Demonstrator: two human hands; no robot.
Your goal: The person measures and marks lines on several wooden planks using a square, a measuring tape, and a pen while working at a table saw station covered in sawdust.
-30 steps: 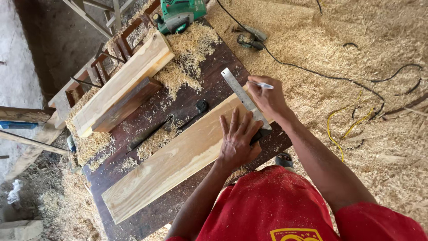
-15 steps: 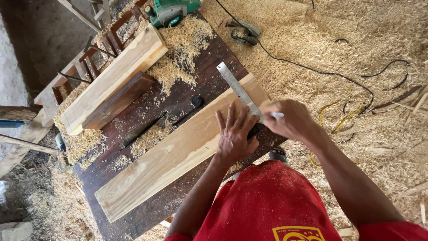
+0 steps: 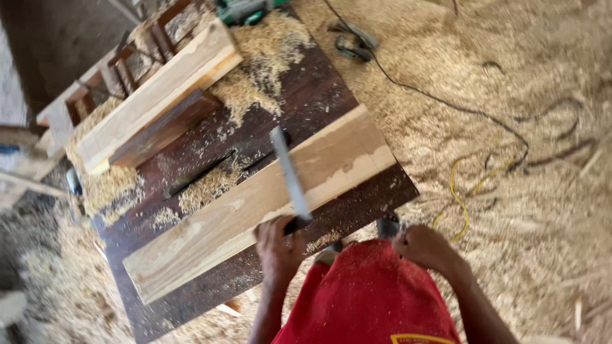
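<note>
- We look down on a dark bench heaped with sawdust, and the floor around it is buried in shavings too
- A pale plank lies slantwise across the bench, one end near the right edge, the other toward the near left corner
- Our left hand is closed around the dark handle of a square, whose metal blade lies across the plank, pointing away from us
- Our right hand is off the bench, just beside our red shirt; it looks curled, but we cannot tell whether it holds anything
- Farther back a thicker beam rests on a dark block, both slanting the same way as the plank
- A slot in the bench top shows between the beam and the plank, ringed by sawdust
- A green tool sits at the far end of the bench, partly cut off by the frame
- A black cable and a yellow cord snake over the shavings to our right
- A wooden frame stands beyond the left edge of the bench
</note>
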